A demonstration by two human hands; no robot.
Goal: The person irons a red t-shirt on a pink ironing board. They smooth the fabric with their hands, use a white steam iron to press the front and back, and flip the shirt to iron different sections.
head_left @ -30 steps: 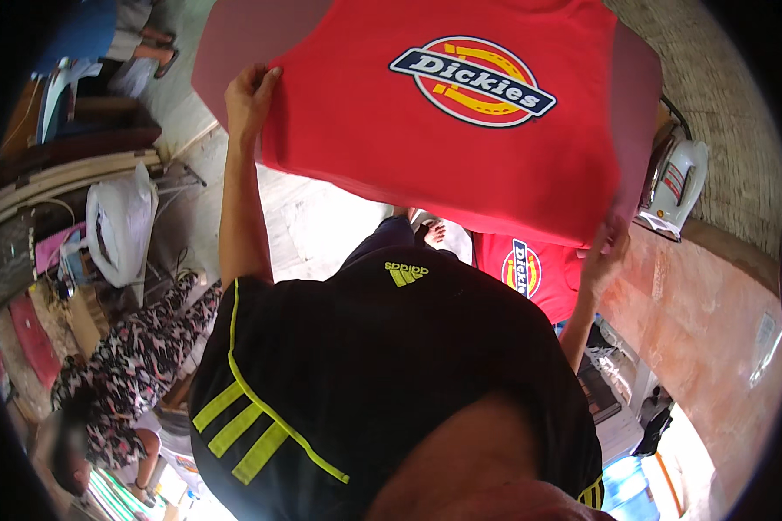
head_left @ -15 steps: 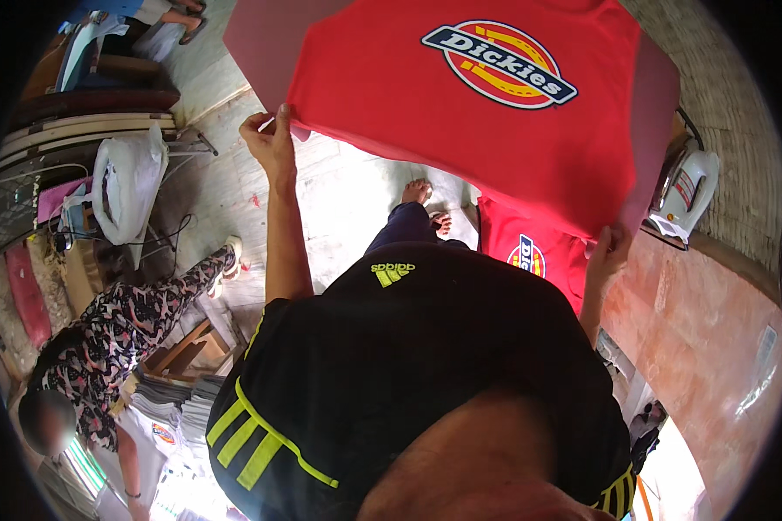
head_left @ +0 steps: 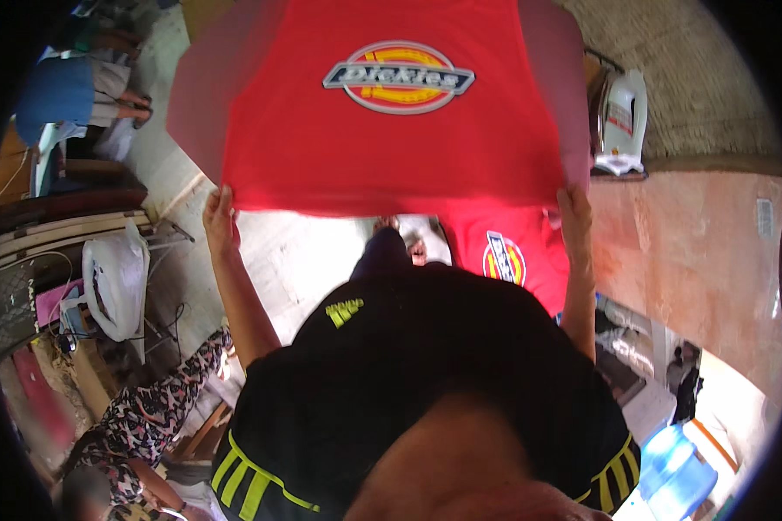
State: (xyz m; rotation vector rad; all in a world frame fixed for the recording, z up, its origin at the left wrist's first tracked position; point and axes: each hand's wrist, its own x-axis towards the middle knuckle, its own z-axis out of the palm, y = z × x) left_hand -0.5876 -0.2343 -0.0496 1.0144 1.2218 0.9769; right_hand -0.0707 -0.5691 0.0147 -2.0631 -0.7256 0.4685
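Observation:
A red sleeveless shirt (head_left: 391, 161) with a printed oval emblem spreads out in front of me. Dull mauve areas show at both its sides; whether they are sleeves or a board behind it I cannot tell. Pinched in my left hand (head_left: 222, 224) is the shirt's near left corner. My right hand (head_left: 576, 221) grips the near right corner, its fingers partly hidden. Between the hands the hem runs nearly straight. Below it, beside my right forearm, lies a second red garment (head_left: 534, 252) with a similar emblem, partly covered.
A white clothes iron (head_left: 621, 117) stands right of the shirt, beyond a pinkish-orange tabletop (head_left: 691, 239). Left are a stuffed white plastic bag (head_left: 117, 282) and a person in patterned clothes (head_left: 152, 395). Farther off is a person in blue (head_left: 61, 95). A blue container (head_left: 673, 469) is at lower right.
The shirt has come level from its slant and shifted left in view. My right hand has risen in the picture; my left sits lower. Both still hold the hem corners.

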